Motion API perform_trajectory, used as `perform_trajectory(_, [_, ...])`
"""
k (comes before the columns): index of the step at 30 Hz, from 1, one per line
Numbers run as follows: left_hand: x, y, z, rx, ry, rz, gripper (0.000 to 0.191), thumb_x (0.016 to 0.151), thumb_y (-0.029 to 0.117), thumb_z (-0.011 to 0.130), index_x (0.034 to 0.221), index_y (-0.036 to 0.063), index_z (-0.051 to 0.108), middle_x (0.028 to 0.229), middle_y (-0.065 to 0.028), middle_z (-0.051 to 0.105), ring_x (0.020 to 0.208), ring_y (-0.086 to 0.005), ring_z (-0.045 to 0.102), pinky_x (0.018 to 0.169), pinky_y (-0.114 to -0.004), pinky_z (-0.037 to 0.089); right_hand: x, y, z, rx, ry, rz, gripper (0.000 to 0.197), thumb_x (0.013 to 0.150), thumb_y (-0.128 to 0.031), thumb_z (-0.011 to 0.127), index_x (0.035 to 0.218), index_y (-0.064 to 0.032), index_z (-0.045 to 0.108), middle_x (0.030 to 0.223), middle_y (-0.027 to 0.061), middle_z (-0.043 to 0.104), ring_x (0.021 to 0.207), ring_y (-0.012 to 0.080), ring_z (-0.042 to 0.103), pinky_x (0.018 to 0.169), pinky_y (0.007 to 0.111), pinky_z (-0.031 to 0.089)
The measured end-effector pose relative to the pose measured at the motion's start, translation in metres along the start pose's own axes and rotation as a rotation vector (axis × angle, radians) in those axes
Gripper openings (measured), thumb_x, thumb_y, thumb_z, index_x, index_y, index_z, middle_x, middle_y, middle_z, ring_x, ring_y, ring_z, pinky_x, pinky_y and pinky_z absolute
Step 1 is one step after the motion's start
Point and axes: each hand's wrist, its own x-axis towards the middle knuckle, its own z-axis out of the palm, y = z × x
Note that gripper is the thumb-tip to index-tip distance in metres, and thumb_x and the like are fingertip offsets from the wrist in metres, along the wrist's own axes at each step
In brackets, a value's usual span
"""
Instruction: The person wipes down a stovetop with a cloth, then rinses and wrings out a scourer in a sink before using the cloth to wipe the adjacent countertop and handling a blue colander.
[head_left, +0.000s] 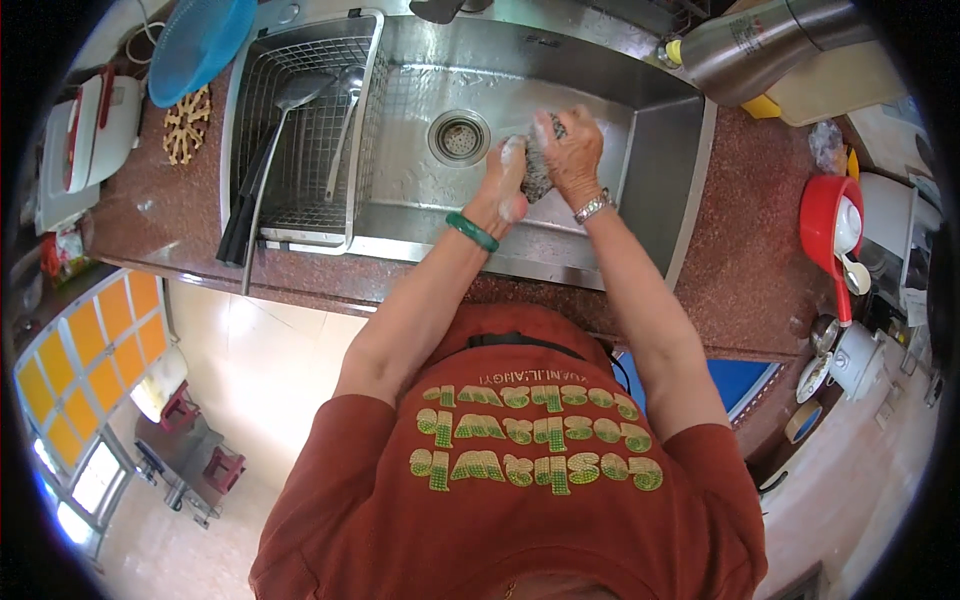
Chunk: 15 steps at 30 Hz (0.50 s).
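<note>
Both of my hands are over the right part of a stainless steel sink, touching a wad of grey scouring mesh. My left hand, with a green bangle at the wrist, carries white suds and lies along the mesh's left side; its exact hold cannot be told. My right hand, with a metal watch band at the wrist, is curled around the mesh from the right. The round drain strainer lies left of my hands. Suds and a little blur hide part of the fingers.
A wire basket at the sink's left holds a spatula and a ladle; black handles lean over its edge. A blue plastic basket is at upper left. On the right are a metal flask and a red pan.
</note>
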Motion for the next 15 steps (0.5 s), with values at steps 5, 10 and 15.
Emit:
perform_trajectory(5, [0.026,-0.015,-0.039,-0.017,-0.115,0.269,0.023,0.092,0.02,0.035,0.098,0.0049,0.051,0.094,-0.0054,0.055,0.087,-0.0142,0.055,0.074,-0.032,0.048,-0.008,-0.036,0.001,0.061,-0.015,-0.06,0.028,0.075,-0.026,0.065,0.063,-0.0023,0.057,0.072,0.0166,0.053,0.064,0.0325,0.054,0.055,0.039,0.043])
perform_trajectory(10, [0.024,-0.009,-0.01,-0.064,-0.106,0.063,0.016,0.086,0.016,0.048,0.096,0.0047,0.05,0.088,-0.0047,0.054,0.078,-0.0162,0.055,0.069,-0.031,0.048,0.002,0.024,0.011,-0.145,-0.05,0.097,0.03,0.079,-0.035,0.058,0.069,-0.007,0.06,0.077,0.0164,0.054,0.067,0.0336,0.055,0.056,0.04,0.044])
perform_trajectory(15, [0.038,0.001,-0.023,-0.289,-0.108,0.025,0.016,0.084,0.013,0.051,0.099,0.0082,0.049,0.09,-0.0063,0.053,0.08,-0.0169,0.054,0.072,-0.032,0.048,-0.011,0.037,0.006,-0.079,-0.175,0.347,0.034,0.082,-0.04,0.056,0.081,-0.0057,0.062,0.09,0.0196,0.055,0.077,0.0332,0.057,0.063,0.041,0.048])
